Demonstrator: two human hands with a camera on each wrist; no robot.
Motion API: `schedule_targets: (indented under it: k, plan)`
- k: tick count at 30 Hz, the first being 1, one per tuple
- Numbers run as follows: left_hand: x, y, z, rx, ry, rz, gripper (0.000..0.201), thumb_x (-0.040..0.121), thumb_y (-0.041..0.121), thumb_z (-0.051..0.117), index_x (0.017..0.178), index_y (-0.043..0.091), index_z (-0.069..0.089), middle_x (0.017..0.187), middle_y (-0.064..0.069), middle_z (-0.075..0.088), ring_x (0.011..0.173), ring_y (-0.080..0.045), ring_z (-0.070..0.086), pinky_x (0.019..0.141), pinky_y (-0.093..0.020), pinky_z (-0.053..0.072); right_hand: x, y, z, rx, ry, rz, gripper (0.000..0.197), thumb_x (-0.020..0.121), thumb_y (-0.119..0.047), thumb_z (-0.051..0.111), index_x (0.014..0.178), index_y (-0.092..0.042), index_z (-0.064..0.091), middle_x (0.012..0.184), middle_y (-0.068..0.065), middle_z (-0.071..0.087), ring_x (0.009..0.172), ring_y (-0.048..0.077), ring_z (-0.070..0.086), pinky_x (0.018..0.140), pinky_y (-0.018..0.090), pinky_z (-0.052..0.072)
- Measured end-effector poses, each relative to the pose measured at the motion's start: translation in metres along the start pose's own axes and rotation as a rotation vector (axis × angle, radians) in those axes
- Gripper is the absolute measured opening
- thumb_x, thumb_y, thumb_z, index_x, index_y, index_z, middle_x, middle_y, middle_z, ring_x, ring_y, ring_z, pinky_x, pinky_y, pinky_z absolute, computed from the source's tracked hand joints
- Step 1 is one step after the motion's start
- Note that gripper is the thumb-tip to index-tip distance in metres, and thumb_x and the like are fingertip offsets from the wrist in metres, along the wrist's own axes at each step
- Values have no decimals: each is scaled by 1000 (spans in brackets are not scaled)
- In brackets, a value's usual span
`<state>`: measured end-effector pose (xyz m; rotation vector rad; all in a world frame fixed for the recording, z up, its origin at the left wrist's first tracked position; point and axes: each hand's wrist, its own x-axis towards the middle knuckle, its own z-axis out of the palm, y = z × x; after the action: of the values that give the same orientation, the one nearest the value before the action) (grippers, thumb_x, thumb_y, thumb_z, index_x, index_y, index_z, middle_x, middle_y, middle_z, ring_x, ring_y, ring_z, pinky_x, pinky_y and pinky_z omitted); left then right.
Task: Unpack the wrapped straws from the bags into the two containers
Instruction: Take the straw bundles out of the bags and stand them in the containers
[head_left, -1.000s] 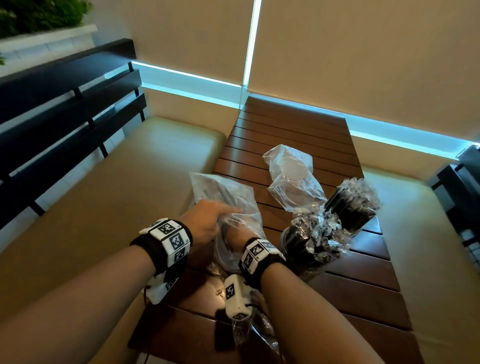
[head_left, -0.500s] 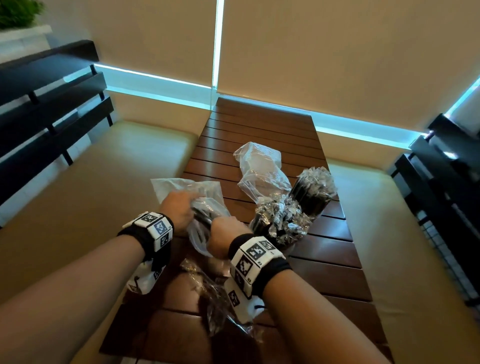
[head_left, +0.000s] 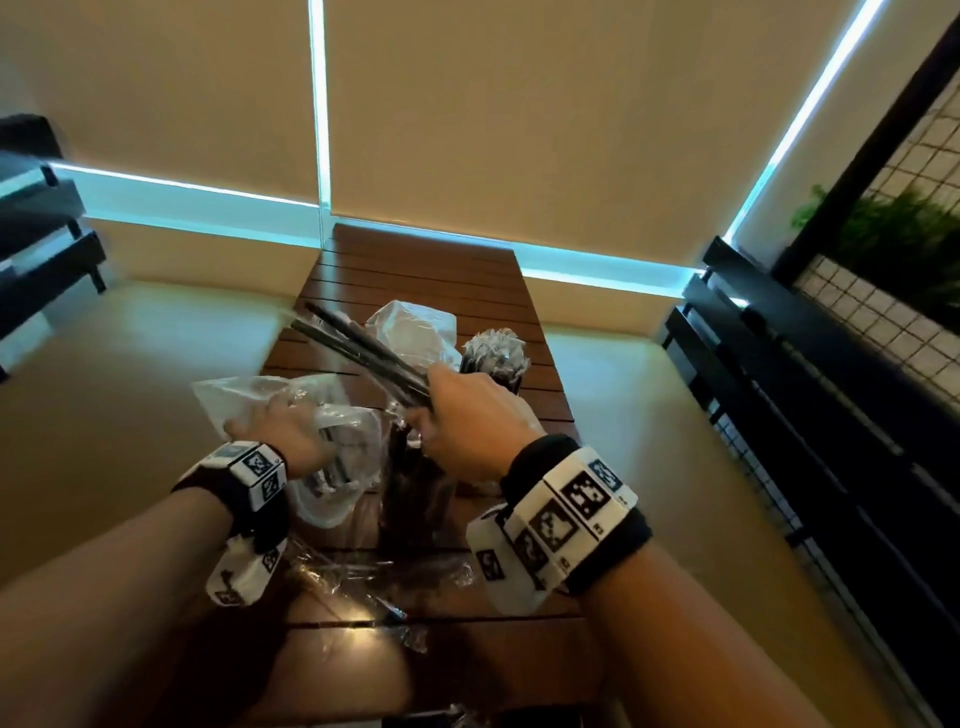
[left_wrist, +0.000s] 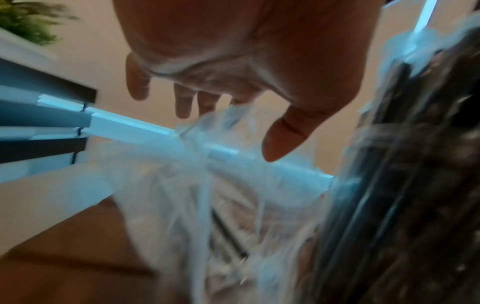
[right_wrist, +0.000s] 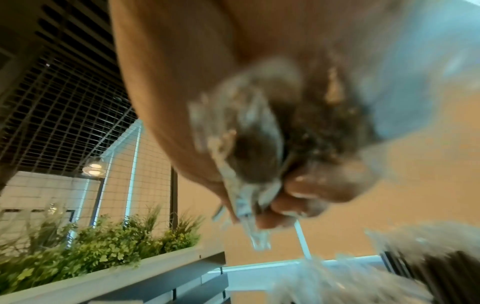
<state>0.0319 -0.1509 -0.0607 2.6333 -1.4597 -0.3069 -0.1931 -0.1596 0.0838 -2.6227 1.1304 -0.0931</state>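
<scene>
Bundle of wrapped straws (head_left: 358, 345) clenched in right hand (head_left: 470, 423), raised over slatted desk (head_left: 431, 275). Clear bag (head_left: 311, 415) pressed down by left hand (head_left: 283, 428), fingers relaxed. Straw-filled container (head_left: 493, 356) seen beyond.

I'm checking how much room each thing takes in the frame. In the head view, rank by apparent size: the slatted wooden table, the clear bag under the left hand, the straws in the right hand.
1. Slatted wooden table
2. Clear bag
3. Straws, a thin bundle

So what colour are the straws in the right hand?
Black, in clear wrappers; the straws in the right hand show best from the head camera.
</scene>
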Motion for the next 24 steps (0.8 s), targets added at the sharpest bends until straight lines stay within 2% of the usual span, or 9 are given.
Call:
schedule_targets:
  k: [3, 5, 7, 9, 12, 15, 19, 21, 24]
  plan:
    - [-19, 30, -40, -47, 109, 97, 82, 70, 57, 56, 142, 27, 35, 151, -4, 34, 139, -28, 30, 111, -58, 24, 6, 7, 15, 104, 154, -23, 16, 98, -35, 47, 101, -21, 41, 91, 0, 59, 78, 24, 60, 67, 39, 50]
    - [-39, 49, -72, -468, 107, 301, 75, 57, 38, 57, 129, 16, 51, 134, -8, 50, 126, -28, 46, 103, -51, 40, 8, 7, 24, 172, 257, -61, 15, 98, -35, 46, 99, -26, 35, 86, -4, 57, 73, 24, 58, 61, 36, 43]
    - [-61, 64, -99, -942, -41, 512, 53, 54, 20, 61, 106, 12, 60, 108, -12, 61, 99, -24, 61, 85, -42, 53, 10, 4, 31, 267, 330, -87, 16, 98, -33, 46, 110, -27, 37, 87, -5, 59, 74, 25, 60, 61, 36, 44]
    - [-76, 75, -116, -1300, -192, 509, 39, 63, 8, 65, 101, 14, 59, 102, -19, 61, 91, -23, 62, 81, -36, 52, 15, 0, 36, 365, 375, -99, 34, 97, -26, 47, 126, -29, 31, 92, -3, 63, 78, 23, 63, 64, 37, 48]
    - [-80, 93, -121, -1547, -119, 299, 19, 83, 27, 73, 90, 11, 67, 99, -13, 68, 96, -24, 66, 83, -38, 51, 20, -7, 41, 421, 407, -123, 42, 97, -16, 49, 132, -26, 28, 102, 1, 65, 88, 22, 66, 69, 37, 52]
    - [-75, 107, -121, -1604, 89, 115, 26, 85, 34, 73, 84, 10, 64, 78, -6, 69, 87, -21, 71, 78, -36, 56, 22, -9, 38, 474, 393, -179, 34, 97, -25, 51, 127, -25, 35, 103, 0, 64, 88, 19, 64, 74, 39, 55]
    - [-71, 102, -123, -1405, 307, 178, 32, 85, 27, 73, 63, 18, 51, 50, 10, 52, 54, -10, 57, 59, -28, 51, 22, 2, 16, 315, 410, -238, 30, 84, -35, 61, 111, -25, 54, 105, -5, 55, 94, 13, 55, 82, 36, 52]
    - [-67, 98, -123, -1252, 387, 225, 32, 83, 29, 74, 61, 18, 53, 49, 10, 55, 51, -9, 57, 62, -32, 51, 18, 3, -6, 521, 625, -215, 18, 87, -34, 57, 102, -25, 59, 103, -8, 57, 93, 7, 55, 82, 30, 50]
    - [-70, 101, -120, -1034, 394, 273, 28, 82, 31, 73, 71, 10, 59, 59, 3, 63, 57, -14, 65, 67, -41, 58, 14, -7, -48, 700, 993, -220, 23, 96, -34, 45, 106, -20, 60, 102, -5, 61, 89, 0, 55, 76, 19, 44]
